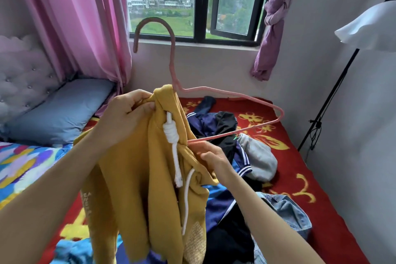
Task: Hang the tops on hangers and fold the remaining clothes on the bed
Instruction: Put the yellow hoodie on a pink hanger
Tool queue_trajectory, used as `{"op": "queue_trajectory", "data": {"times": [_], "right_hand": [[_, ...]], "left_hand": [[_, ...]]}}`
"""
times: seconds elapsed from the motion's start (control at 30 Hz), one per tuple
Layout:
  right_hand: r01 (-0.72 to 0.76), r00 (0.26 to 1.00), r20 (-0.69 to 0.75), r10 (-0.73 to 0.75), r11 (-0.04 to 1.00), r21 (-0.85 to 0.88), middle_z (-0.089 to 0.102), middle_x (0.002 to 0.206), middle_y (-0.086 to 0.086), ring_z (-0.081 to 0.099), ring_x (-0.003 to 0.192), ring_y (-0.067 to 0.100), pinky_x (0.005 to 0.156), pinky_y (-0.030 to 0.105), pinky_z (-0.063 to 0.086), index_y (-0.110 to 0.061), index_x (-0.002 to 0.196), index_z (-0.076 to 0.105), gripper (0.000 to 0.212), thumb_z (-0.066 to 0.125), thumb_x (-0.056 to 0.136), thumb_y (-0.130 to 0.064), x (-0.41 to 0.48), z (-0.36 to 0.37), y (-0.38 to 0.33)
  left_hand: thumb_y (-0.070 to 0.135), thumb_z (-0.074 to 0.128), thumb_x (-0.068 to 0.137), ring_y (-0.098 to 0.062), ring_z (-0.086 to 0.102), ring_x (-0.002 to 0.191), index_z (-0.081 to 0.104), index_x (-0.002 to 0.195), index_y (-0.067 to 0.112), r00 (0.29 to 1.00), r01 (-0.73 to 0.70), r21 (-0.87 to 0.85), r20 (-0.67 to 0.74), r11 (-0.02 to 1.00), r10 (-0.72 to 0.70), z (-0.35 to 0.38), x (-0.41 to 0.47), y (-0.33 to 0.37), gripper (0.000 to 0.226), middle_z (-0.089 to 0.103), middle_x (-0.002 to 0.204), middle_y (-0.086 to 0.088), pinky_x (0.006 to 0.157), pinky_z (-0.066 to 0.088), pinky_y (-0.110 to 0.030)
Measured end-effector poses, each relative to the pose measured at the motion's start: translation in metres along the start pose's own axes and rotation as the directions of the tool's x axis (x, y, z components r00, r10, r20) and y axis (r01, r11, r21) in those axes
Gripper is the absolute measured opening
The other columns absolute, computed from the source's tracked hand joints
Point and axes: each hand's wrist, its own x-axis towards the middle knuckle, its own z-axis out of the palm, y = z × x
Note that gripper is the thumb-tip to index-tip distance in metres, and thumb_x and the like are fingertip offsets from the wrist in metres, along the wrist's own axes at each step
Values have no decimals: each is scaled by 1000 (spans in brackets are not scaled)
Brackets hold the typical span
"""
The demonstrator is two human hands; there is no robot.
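Head view: pinching the yellow hoodie [132, 178] by the pink hanger [235, 96] with the left hand [126, 113], pinching its bar with the right hand [214, 156], best sliding slowly.

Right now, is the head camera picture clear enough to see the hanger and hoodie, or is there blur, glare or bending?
Head view throughout: soft daylight from the window, no glare or hard shadows on the hoodie; the hanger hook looks slightly smeared, while the left hand and right hand gripping them read sharp; the wide lens bows the window frame toward the edges.
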Motion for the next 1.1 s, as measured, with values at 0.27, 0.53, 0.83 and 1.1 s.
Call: {"op": "queue_trajectory", "data": {"times": [0.27,0.53,0.83,1.1], "right_hand": [[-193,782,332,527,712,-676,58,84,-13,53,79,3,82,24,44,-24,85,57,57,46,62,-75,-30,-25,9],[412,886,346,-308,185,-892,56,68,-16,45,72,1,82,25,27,-19,72,61,62,30,88,-70,-50,-106,-61],[455,776,277,-567,199,-868,39,60,-15,31,63,1,72,29,29,-24,65,43,43,29,101,-44,-35,-87,-70],[298,911,141,-388,382,-875,55,57,-4,44,53,11,74,29,36,-10,87,63,37,38,85,-37,-2,-23,-86]], "left_hand": [[10,57,89,15,56,67,62,78,37,985,116,-79,-122,990,-125,-24,-22,-30,30,61,64,35,59,39,-1],[13,59,87,0,62,85,62,72,66,953,288,-123,-61,950,-296,-44,-74,-86,55,63,77,40,78,46,-13],[59,41,91,4,65,79,74,97,15,983,-165,135,97,977,153,-4,-75,-96,55,65,94,34,71,49,-8],[52,36,95,-12,62,72,72,94,5,976,-215,182,12,960,217,50,-64,-61,59,71,78,-4,63,48,-16]]}}
